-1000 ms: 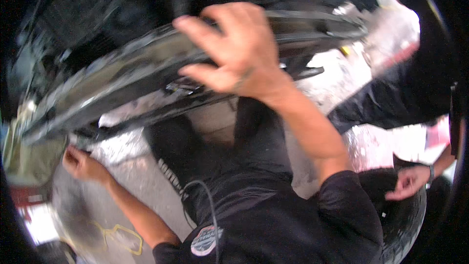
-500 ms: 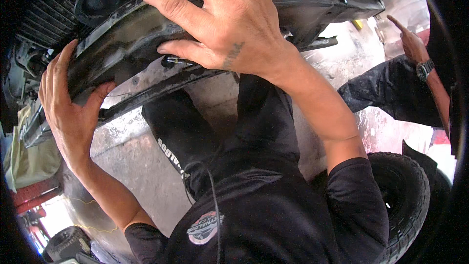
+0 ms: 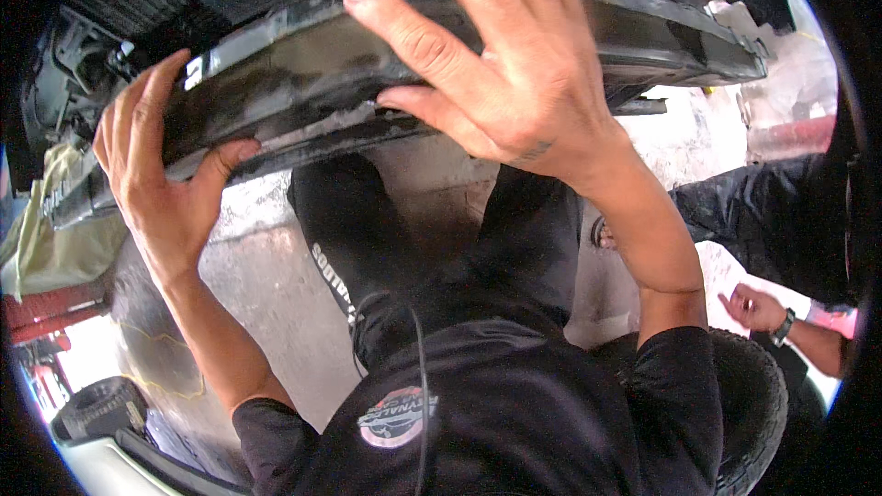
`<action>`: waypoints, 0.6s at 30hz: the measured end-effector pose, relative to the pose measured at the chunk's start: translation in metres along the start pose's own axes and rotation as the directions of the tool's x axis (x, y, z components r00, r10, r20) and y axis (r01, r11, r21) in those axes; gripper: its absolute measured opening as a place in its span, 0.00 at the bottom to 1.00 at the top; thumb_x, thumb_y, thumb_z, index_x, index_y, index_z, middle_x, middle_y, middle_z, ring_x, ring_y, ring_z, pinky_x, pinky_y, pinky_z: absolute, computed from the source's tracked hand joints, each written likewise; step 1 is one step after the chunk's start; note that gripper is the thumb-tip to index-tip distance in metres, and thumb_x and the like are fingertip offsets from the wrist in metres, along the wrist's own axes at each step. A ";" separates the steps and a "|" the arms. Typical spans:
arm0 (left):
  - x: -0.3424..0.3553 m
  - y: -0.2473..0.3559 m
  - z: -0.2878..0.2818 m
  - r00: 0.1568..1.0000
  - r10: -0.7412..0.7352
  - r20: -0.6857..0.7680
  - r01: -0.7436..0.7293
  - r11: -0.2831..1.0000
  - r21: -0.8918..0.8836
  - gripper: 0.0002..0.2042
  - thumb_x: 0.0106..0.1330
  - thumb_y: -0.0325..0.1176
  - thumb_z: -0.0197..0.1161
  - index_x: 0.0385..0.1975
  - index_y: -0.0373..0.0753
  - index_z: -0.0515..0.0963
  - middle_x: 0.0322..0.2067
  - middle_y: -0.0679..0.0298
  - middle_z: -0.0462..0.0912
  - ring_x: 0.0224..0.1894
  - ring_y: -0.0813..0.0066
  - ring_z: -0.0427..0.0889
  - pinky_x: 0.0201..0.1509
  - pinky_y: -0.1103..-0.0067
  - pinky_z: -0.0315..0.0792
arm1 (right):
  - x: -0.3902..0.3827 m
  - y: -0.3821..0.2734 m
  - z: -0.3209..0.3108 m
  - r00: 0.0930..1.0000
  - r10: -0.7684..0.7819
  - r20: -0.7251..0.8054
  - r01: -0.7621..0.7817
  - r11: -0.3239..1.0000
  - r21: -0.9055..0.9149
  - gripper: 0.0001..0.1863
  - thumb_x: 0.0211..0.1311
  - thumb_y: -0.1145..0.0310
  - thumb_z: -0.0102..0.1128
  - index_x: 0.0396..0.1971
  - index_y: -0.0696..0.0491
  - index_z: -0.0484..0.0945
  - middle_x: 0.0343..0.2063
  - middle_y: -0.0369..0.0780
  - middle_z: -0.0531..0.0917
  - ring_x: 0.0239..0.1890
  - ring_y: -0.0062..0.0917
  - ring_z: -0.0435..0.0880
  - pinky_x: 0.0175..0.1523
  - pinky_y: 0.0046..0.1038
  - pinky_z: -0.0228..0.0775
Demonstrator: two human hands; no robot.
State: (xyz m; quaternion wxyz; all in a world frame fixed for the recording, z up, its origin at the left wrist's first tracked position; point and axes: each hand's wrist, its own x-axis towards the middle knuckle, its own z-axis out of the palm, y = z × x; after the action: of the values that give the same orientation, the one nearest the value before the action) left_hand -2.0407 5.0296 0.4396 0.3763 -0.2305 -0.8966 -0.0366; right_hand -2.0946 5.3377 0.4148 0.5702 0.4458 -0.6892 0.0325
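Gripped bar near its left end with left hand. Clasped its upper edge near mid-length with spread right hand.

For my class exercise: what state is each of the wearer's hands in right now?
Left hand: holding the long dark bar between fingers and thumb.
Right hand: holding the same bar, fingers spread.

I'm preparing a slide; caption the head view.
A left hand and right hand hold a long, glossy, dark bumper-like beam above a black-clad lap.
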 end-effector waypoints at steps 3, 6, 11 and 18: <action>-0.008 -0.002 -0.008 1.000 -0.018 0.011 0.017 0.999 0.046 0.41 0.38 0.47 0.81 0.59 0.42 0.79 0.54 0.60 0.82 0.59 0.59 0.77 0.68 0.65 0.63 | 0.007 -0.023 -0.019 0.990 0.098 0.100 -0.113 0.981 0.158 0.29 0.43 0.65 0.76 0.52 0.47 0.84 0.48 0.46 0.81 0.51 0.40 0.80 0.61 0.47 0.68; -0.012 -0.004 0.007 1.000 0.005 0.000 -0.005 1.000 0.021 0.41 0.38 0.48 0.81 0.59 0.42 0.79 0.55 0.60 0.82 0.60 0.59 0.77 0.68 0.66 0.64 | -0.020 -0.054 -0.039 0.970 0.222 0.104 -0.244 0.909 0.338 0.23 0.44 0.66 0.71 0.47 0.47 0.86 0.45 0.44 0.83 0.50 0.39 0.81 0.61 0.48 0.71; -0.001 -0.003 0.031 1.000 -0.002 0.013 0.002 1.000 0.023 0.43 0.36 0.49 0.82 0.59 0.43 0.79 0.55 0.60 0.82 0.61 0.59 0.76 0.68 0.66 0.65 | -0.153 -0.100 -0.010 0.738 -0.001 0.675 -0.500 0.670 0.549 0.22 0.52 0.70 0.66 0.50 0.52 0.83 0.45 0.44 0.81 0.48 0.40 0.80 0.54 0.40 0.75; -0.001 -0.018 0.075 0.991 -0.117 0.068 0.116 0.993 0.024 0.43 0.34 0.40 0.83 0.59 0.42 0.77 0.58 0.61 0.80 0.62 0.58 0.75 0.68 0.66 0.64 | -0.297 -0.111 0.117 0.301 -0.266 0.916 -0.787 0.474 0.396 0.20 0.64 0.66 0.64 0.56 0.52 0.79 0.41 0.46 0.80 0.48 0.41 0.80 0.51 0.39 0.73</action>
State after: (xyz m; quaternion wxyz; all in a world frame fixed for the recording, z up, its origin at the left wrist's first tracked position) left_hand -2.0977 5.0316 0.3871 0.3445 -0.1752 -0.9214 -0.0416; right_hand -2.1246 5.3777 0.0807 -0.2280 0.4417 -0.8412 0.2127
